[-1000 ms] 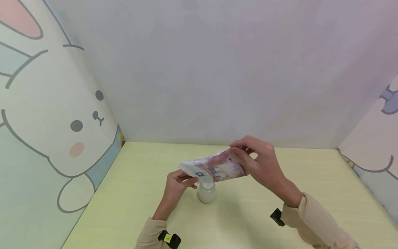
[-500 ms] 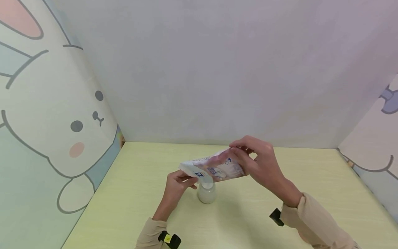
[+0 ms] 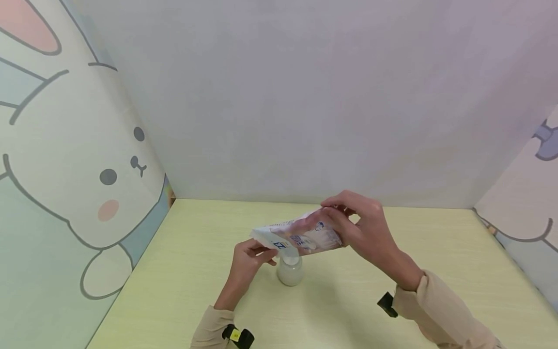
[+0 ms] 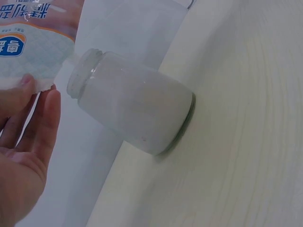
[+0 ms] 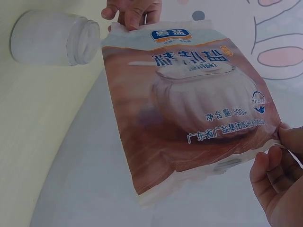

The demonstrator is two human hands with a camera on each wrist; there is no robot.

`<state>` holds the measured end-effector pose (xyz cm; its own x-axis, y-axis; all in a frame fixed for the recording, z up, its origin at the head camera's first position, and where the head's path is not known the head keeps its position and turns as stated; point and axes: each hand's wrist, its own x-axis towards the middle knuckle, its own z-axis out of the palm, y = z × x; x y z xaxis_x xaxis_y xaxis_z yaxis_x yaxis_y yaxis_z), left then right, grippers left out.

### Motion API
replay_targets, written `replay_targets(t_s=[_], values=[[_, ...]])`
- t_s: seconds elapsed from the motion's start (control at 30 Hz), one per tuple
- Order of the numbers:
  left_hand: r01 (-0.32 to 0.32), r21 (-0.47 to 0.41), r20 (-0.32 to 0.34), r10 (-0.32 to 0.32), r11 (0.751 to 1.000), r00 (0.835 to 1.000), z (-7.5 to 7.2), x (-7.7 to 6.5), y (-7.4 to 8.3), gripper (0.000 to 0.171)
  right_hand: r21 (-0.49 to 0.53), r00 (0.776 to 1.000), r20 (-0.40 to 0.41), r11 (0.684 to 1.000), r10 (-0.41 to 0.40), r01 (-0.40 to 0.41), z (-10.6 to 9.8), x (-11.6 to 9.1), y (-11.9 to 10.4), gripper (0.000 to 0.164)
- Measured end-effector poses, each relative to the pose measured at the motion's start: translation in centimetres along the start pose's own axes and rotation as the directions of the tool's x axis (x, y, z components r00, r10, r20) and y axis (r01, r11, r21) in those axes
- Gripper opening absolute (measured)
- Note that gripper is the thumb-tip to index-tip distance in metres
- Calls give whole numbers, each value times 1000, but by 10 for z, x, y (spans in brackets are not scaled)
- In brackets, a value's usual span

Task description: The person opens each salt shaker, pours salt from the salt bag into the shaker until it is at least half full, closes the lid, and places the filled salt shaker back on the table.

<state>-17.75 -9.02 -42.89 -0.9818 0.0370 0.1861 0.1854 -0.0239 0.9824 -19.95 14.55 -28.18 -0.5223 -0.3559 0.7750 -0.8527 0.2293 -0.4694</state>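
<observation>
A printed plastic salt bag (image 3: 305, 237) is held tilted in the air, its lower left corner right over the mouth of a glass jar (image 3: 290, 272). The left hand (image 3: 246, 264) pinches the bag's end beside the jar mouth, thumb on top. The right hand (image 3: 364, 225) pinches the raised far end between thumb and fingers. In the left wrist view the jar (image 4: 135, 101) looks full of white salt up to its neck. A faint white stream shows between bag corner and jar mouth in the right wrist view, where the bag (image 5: 189, 104) hangs slack and partly flattened.
The jar stands upright on a pale yellow table (image 3: 183, 291). A plain grey wall (image 3: 305, 97) rises behind the table's back edge, and side panels carry a cartoon rabbit (image 3: 87, 169). Black straps with small devices (image 3: 237, 335) sit on the sleeved wrists.
Both hands, the salt bag and the jar keep nearly the same places; only very slight shifts of the bag and right wrist show.
</observation>
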Motion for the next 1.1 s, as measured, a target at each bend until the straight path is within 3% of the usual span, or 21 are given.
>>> replay_targets(t_s=[0.3, 0.5, 0.73, 0.93, 1.1], values=[[-16, -15, 5, 17, 1000, 1000, -2, 0, 0, 24, -4, 1000, -1, 1000, 0, 0, 0, 1, -1, 20], [16, -25, 0, -16, 1000, 1000, -6, 3, -12, 25, -6, 1000, 4, 1000, 5, -5, 1, 1, -3, 20], [0, -31, -4, 0, 1000, 1000, -7, 4, -21, 26, -4, 1000, 3, 1000, 8, -8, 1, 1, -3, 20], [13, -16, -13, -13, 1000, 1000, -6, 4, -18, 26, -6, 1000, 5, 1000, 10, -10, 1, 1, -4, 20], [-14, -7, 3, 14, 1000, 1000, -4, 2, -9, 25, -4, 1000, 3, 1000, 5, -5, 1, 1, -4, 21]])
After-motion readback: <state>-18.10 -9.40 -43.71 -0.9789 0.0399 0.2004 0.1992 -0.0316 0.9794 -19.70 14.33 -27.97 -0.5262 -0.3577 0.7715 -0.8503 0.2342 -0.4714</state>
